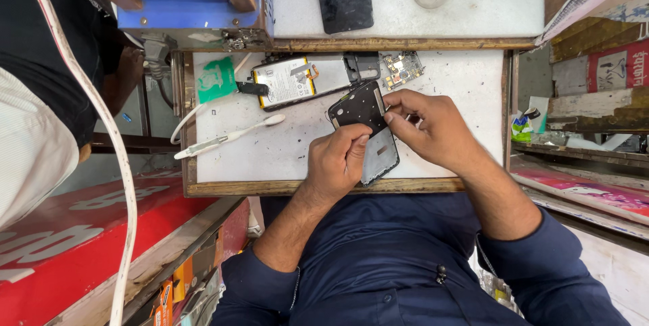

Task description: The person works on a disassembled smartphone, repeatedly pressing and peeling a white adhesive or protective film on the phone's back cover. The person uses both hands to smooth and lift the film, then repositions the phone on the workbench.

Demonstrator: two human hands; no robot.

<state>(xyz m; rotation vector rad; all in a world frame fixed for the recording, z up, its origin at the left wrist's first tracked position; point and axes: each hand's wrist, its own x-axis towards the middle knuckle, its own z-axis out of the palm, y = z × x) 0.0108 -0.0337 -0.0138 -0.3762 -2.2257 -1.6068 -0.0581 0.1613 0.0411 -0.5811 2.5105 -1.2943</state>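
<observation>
Single head-worn camera, looking steeply down from above the person's chest, close over the tabletop [284,154], its near edge across mid-frame, far edge near the top

Dark navy long-sleeved shirt, sleeves pushed up forearms; small dark button at front; left hand [338,164], right hand [433,127] bare.

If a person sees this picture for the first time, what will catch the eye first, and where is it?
At the centre, the left hand and the right hand together hold an opened black phone frame over the white worktop. Just behind it lie a phone battery and a small circuit board. To the left lies a white toothbrush, and a red counter fills the lower left corner.
</observation>
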